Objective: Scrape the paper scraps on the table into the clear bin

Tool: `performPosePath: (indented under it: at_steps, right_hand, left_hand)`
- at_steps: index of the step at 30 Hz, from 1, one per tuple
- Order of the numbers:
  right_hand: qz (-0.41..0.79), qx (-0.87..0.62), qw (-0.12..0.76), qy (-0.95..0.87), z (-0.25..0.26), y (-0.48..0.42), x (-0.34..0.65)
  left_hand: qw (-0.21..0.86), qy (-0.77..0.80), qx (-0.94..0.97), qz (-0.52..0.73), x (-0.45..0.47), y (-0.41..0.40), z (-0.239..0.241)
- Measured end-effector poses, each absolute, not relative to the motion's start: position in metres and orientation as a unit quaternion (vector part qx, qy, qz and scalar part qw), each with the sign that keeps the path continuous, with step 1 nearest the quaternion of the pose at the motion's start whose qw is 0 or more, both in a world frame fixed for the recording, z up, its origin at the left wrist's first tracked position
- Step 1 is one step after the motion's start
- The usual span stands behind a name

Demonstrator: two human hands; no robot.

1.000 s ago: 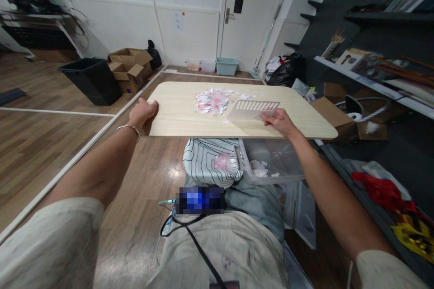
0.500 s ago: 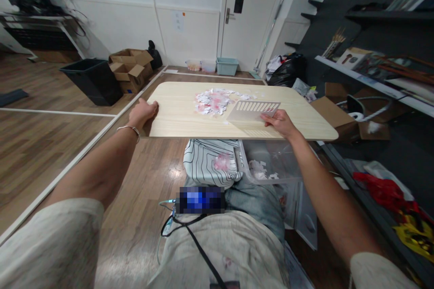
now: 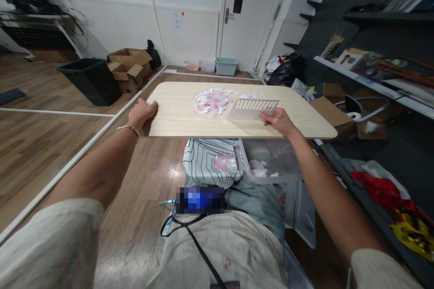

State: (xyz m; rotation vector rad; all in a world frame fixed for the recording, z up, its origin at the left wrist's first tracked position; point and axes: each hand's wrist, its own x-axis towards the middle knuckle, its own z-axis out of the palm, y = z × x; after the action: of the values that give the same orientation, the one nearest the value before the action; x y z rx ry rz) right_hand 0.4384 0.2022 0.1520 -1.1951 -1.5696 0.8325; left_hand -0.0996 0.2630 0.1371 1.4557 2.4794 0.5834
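A light wooden table top (image 3: 176,115) lies in front of me, with a heap of torn white and pink paper scraps (image 3: 213,100) near its middle. My left hand (image 3: 143,112) grips the table's left front corner, fingers curled over the edge. My right hand (image 3: 278,120) holds the near edge of a translucent slotted plastic lid (image 3: 252,109), which lies flat on the table just right of the scraps. Below the table edge, a clear plastic box (image 3: 271,161) holds a few paper scraps.
A striped cushion (image 3: 210,160) lies under the table's front edge. A black bin (image 3: 90,79) and cardboard boxes (image 3: 130,68) stand at the left. Shelves (image 3: 373,76) with clutter run along the right, a black bag (image 3: 288,70) and a door (image 3: 244,13) behind.
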Motion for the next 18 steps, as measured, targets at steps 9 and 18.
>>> performPosePath:
  at_steps: [9, 18]
  right_hand:
    - [0.339, -0.493, 0.474, -0.646, 0.1519, 0.2031, 0.439]
    - [0.343, -0.491, 0.482, -0.64, 0.1527, 0.2029, 0.4371]
  left_hand:
    - [0.105, 0.838, 0.497, 0.197, -0.1009, 0.2664, 0.1362]
    - [0.103, 0.837, 0.501, 0.192, -0.0983, 0.2628, 0.1393]
